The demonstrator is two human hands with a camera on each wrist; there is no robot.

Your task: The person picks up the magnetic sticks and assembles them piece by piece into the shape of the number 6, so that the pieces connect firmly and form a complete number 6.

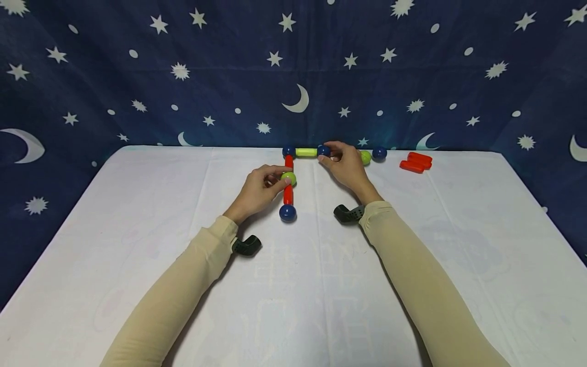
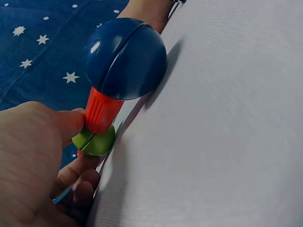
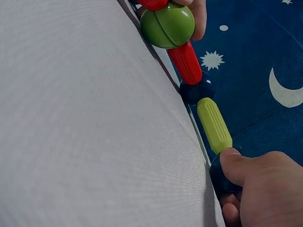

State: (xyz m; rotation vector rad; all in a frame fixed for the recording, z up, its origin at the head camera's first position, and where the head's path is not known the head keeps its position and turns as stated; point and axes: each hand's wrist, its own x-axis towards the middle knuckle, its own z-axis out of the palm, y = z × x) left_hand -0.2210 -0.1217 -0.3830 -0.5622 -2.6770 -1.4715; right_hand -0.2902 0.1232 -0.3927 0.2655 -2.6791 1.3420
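An L-shaped chain of balls and ridged rods lies near the table's back edge. My left hand (image 1: pixel 263 188) pinches the green ball (image 1: pixel 289 178) between thumb and fingers. A red rod (image 2: pixel 100 111) joins that ball to the nearest blue ball (image 1: pixel 288 213); another red rod (image 3: pixel 186 62) runs back to the corner blue ball (image 1: pixel 289 151). From this corner a yellow-green rod (image 1: pixel 306 152) extends right to a blue ball (image 1: pixel 323 150), which my right hand (image 1: pixel 346 165) holds with thumb and fingers. The right hand partly hides that ball in the right wrist view.
Right of the right hand sit a second green ball (image 1: pixel 365 157) and a loose blue ball (image 1: pixel 379 154). Red rods (image 1: pixel 416 162) lie together farther right. A dark blue starry cloth (image 1: pixel 247 66) hangs behind the white table (image 1: pixel 151 204). Dark wrist devices (image 1: pixel 247 246) jut from both sleeves.
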